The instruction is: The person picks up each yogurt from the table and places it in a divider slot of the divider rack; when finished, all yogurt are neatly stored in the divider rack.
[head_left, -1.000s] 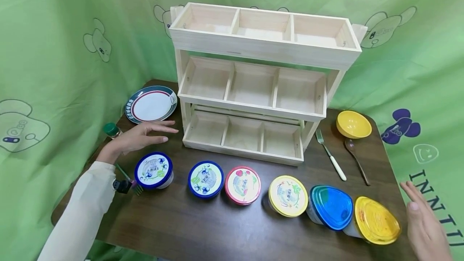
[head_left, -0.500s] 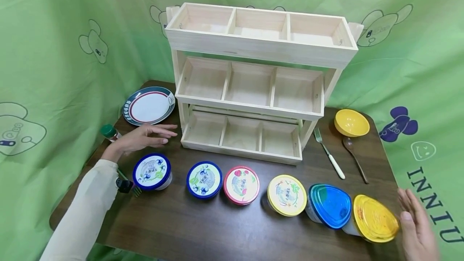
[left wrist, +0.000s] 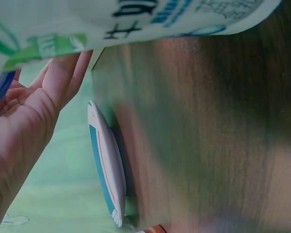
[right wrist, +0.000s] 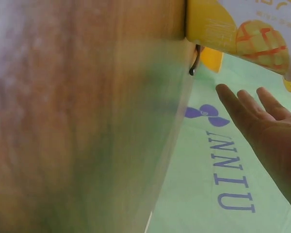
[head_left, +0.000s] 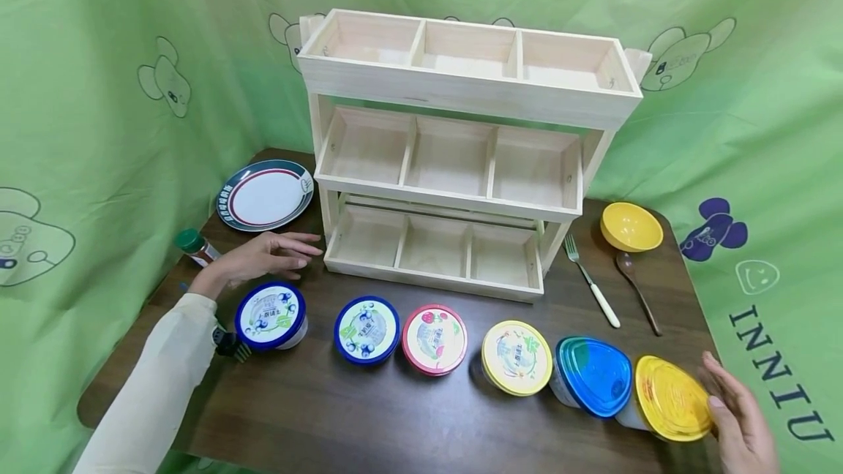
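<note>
Wooden rack point(head_left: 467, 93) stands at far centre, with the left hand point(head_left: 263, 258) at left, its fingers loose and clamping nothing, and the right hand point(head_left: 740, 419) at near right, fingers apart just beside the rightmost yellow tub point(head_left: 672, 399), which a sideways nudge could shove into the adjacent blue tub point(head_left: 596, 375).

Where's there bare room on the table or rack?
Table: front strip between the red-lidded tub and near edge; gap between the leftmost tub and next blue tub. Rack: all nine compartments look bare. Crowded: at right, blue triangular lid, yellow triangular lid, right hand; at left, bottle, plate, left hand.
</note>
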Demonstrator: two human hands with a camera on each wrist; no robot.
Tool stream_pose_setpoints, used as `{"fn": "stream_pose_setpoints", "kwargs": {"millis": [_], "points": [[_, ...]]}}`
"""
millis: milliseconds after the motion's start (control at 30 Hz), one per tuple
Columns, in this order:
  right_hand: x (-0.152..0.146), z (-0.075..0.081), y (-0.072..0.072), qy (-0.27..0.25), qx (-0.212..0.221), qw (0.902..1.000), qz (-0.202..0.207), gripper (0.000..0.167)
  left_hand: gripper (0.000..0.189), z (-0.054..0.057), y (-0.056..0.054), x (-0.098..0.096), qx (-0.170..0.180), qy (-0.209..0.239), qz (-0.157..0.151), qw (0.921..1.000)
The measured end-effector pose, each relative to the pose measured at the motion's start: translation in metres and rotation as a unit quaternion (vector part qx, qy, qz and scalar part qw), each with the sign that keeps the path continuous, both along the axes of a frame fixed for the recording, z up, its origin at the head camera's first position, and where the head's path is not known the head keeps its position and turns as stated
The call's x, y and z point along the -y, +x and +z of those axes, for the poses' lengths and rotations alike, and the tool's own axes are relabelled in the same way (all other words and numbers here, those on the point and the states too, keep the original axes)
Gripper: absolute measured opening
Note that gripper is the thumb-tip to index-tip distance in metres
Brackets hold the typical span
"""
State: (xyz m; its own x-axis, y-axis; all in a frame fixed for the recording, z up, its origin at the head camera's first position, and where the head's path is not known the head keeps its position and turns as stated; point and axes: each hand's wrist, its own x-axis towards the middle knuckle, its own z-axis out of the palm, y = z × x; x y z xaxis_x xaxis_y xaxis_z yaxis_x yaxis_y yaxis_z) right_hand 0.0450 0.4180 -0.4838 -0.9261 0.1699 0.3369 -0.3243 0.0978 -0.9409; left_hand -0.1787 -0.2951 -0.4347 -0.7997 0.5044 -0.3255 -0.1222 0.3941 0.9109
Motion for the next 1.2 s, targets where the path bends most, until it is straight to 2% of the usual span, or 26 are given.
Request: {"fn": "stream_pose_setpoints", "kwargs": {"millis": [200,300,433,567,767,867,1000,1100,1200], "points": [[-0.001,-0.002,0.003,-0.020,0.013,0.9988,0.043,0.047,0.041,-0.005,-0.002,-0.001,0.008,0.001,0.004,1.0000],[0.000,-0.003,0.003,-0.043,0.004,0.9965,0.072,0.049,0.044,-0.008,-0.003,-0.003,0.008,-0.003,0.000,1.0000],[0.001,-0.003,0.003,-0.041,-0.021,0.9931,0.108,0.054,0.045,-0.013,-0.005,-0.005,-0.026,-0.034,-0.013,0.9990],[0.004,0.002,0.004,0.000,-0.017,0.9954,0.094,0.055,0.045,-0.017,-0.008,-0.007,-0.058,-0.067,-0.023,0.9958],[0.011,0.006,0.005,-0.009,0.011,0.9983,0.057,0.040,0.042,-0.021,-0.008,-0.012,-0.080,-0.081,-0.018,0.9934],[0.013,0.007,0.006,0.002,0.022,0.9987,0.046,0.034,0.040,-0.025,-0.007,-0.014,-0.089,-0.080,-0.014,0.9927],[0.013,0.007,0.007,0.011,0.019,0.9984,0.052,0.033,0.038,-0.029,-0.007,-0.018,-0.101,-0.071,-0.021,0.9921],[0.010,0.006,0.007,0.003,0.012,0.9972,0.074,0.035,0.037,-0.034,-0.008,-0.017,-0.117,-0.069,-0.029,0.9903],[0.007,0.005,0.007,0.006,0.010,0.9953,0.096,0.038,0.036,-0.044,-0.012,-0.011,-0.136,-0.066,-0.035,0.9879]]}}
